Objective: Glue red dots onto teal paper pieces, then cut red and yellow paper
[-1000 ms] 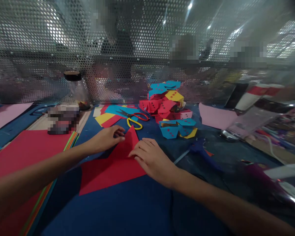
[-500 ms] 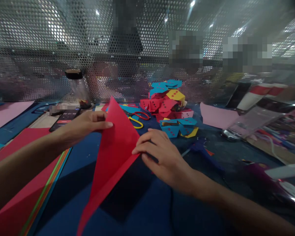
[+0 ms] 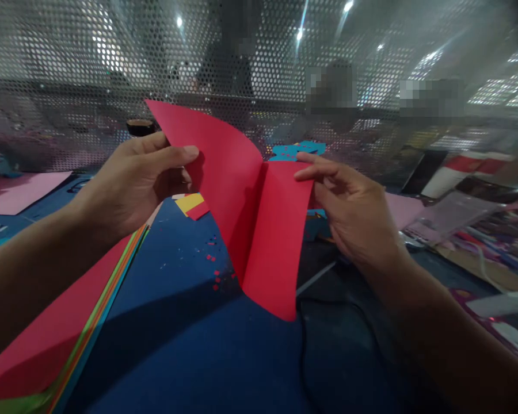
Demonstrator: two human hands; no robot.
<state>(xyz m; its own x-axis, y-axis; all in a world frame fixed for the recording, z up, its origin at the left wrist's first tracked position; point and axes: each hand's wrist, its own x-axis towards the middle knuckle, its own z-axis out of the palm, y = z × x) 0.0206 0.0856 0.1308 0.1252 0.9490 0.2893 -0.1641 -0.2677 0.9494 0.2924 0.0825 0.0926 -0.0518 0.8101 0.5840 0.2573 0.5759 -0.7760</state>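
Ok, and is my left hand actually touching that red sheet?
Touching. The head view shows the left hand gripping the red sheet by its edge, thumb laid over the near face.

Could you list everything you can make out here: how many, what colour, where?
Folded paper sheet: one, red, centre, held up.
Paper stack: one, red with green, orange and blue edges, lower left.
Paper offcuts: at least two, yellow and red, left of centre.
Tiny paper bits: several, red, near centre.
Pink sheets: at least two, left and right.
Dotted paper pieces: several, blue, behind the folded sheet.
Round lid: one, dark, upper left.
Cable: one, black, lower centre-right.
Cup-shaped items: count unclear, red and white, right.
Clear plastic item: one, right.
Clutter: uncountable, mixed colours, right.
Table: one, blue, underneath.
Perforated screen: one, grey, background.
Left hand: one, gripping the sheet's left.
Right hand: one, gripping its right edge.
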